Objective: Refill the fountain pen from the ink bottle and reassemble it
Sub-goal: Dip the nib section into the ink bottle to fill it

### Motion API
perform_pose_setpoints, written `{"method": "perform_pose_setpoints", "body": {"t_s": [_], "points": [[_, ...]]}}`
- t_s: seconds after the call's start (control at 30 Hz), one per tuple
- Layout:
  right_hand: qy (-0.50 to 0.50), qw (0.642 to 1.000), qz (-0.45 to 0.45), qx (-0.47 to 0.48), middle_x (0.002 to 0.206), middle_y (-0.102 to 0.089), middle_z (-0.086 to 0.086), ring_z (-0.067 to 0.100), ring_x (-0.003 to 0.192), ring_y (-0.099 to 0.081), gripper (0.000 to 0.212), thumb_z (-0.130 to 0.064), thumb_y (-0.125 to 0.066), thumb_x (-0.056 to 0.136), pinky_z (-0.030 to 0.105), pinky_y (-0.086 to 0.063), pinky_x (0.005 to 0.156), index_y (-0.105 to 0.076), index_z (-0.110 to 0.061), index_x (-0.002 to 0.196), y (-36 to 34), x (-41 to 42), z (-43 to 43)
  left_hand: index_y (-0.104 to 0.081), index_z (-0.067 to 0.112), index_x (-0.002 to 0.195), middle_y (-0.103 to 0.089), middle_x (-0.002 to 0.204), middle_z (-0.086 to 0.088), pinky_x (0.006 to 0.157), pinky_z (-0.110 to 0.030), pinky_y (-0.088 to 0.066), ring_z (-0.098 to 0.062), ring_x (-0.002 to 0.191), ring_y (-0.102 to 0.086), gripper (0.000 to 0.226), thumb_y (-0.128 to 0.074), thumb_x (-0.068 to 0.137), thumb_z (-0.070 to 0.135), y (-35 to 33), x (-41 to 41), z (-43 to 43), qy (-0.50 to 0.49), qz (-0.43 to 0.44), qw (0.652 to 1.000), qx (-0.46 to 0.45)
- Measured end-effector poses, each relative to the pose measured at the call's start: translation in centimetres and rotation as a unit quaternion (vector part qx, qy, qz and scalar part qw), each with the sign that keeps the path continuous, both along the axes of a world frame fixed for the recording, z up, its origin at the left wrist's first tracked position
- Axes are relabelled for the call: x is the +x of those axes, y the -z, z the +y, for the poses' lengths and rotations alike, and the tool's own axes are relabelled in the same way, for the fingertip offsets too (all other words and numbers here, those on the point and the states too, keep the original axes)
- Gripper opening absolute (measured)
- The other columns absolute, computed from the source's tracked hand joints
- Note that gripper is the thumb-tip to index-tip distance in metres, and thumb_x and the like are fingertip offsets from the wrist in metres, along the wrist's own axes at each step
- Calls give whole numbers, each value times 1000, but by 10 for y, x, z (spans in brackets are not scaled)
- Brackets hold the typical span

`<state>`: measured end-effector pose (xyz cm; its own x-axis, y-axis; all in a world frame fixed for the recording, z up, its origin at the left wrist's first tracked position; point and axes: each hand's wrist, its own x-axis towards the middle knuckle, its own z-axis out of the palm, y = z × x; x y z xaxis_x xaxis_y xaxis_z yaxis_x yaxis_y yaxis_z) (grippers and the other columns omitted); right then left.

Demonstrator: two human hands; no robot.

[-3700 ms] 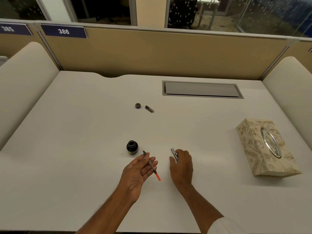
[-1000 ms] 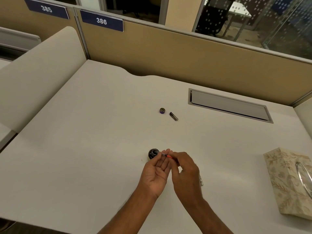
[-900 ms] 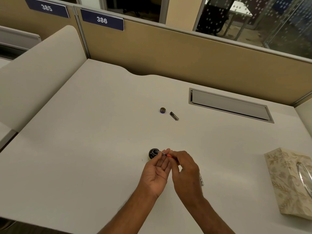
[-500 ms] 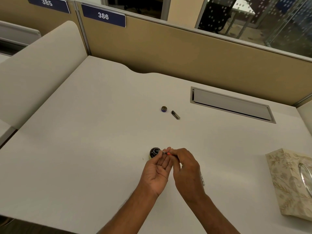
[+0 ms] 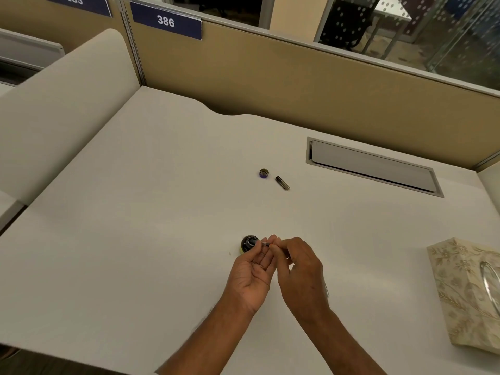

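Observation:
The small dark ink bottle stands open on the white desk. Just right of its mouth, both hands hold the thin nib section with its converter, nib end pointing over the bottle. My left hand is palm up and pinches the front of it at thumb and fingertips. My right hand pinches the rear end, hiding most of it. A sliver of the metal pen barrel shows on the desk behind my right hand.
The bottle's round cap and a short dark pen part lie further back mid-desk. A patterned tissue box sits at the right edge. A grey cable hatch is set into the desk at the back right.
3.7 s ago the nib section lay on my left fingers and my right hand was at the barrel. Since a second ago both hands stay at the bottle's mouth; only the view tilted.

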<state>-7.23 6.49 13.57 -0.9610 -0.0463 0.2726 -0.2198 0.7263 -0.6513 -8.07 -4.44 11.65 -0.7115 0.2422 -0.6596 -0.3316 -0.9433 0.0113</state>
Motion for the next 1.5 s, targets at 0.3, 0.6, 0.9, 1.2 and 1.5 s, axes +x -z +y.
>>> {"method": "perform_pose_setpoints", "body": {"t_s": [0.3, 0.6, 0.9, 1.2, 1.5], "points": [[-14, 1000, -12, -17, 94, -68, -8, 9, 91, -64, 19, -2, -63, 95, 16, -50, 81, -71, -17, 103, -5, -2, 0, -66, -7, 107, -79, 95, -24, 62, -37, -66, -30, 80, -80, 17, -55, 101, 3, -4, -1, 0, -7, 0, 1000, 12], [-19, 1000, -18, -11, 97, -70, -9, 8, 92, -65, 16, -10, -63, 96, 26, -55, 76, -72, -18, 106, -4, -4, 0, -67, -7, 107, -79, 92, -24, 60, -37, -65, -29, 77, -80, 17, -56, 100, 4, -6, -1, 0, -10, -5, 1000, 15], [-6, 1000, -13, -7, 90, -71, -8, 10, 81, -65, 6, -17, -66, 95, 33, -58, 71, -71, -18, 99, -4, -9, -3, -66, -9, 109, -79, 92, -25, 58, -39, -65, -31, 75, -80, 19, -55, 101, 5, -7, -2, -2, -9, -9, 1000, 20], [13, 1000, -27, -5, 81, -69, -9, 9, 75, -62, 8, -18, -67, 95, 32, -55, 66, -67, -17, 87, -7, -11, -8, -67, -9, 109, -78, 93, -24, 57, -36, -64, -30, 77, -80, 20, -56, 100, 5, -9, -3, -2, -4, -11, 1000, 21], [3, 998, -64, -15, 86, -71, -8, 9, 81, -66, 9, -17, -62, 98, 31, -57, 72, -66, -17, 90, -6, -12, -6, -67, -8, 108, -79, 94, -24, 65, -38, -67, -29, 78, -80, 18, -57, 100, 4, -6, -3, -1, -4, -14, 1000, 10]]}}
